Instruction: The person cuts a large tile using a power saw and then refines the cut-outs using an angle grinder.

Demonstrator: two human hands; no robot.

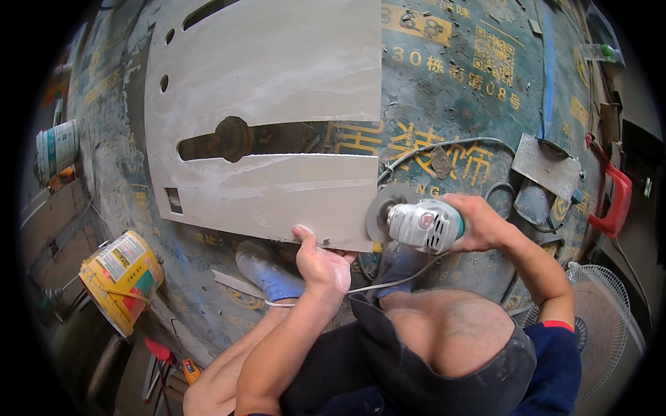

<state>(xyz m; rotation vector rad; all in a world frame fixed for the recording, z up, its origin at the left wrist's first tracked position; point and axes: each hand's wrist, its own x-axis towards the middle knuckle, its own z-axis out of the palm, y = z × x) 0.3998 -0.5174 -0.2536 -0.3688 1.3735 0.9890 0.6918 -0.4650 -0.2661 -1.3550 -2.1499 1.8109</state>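
A large pale board [263, 194] with a long slot, round holes and a small square cutout lies before me. My left hand [322, 263] grips its near edge, thumb on top and fingers underneath. In my right hand [475, 222] is a dusty angle grinder [427, 225], held by its body. The grinder's disc [383, 208] stands at the board's right edge, near the corner; whether it touches cannot be made out. A power cord [409, 279] runs from the grinder across my legs.
Dusty printed green sheeting [444, 90] covers the floor. A yellow bucket [123, 274] stands at left, with a white bucket [57, 149] beyond it. At right are a metal plate [547, 166], a red-handled tool [614, 201], a cable [451, 142] and a fan [596, 326].
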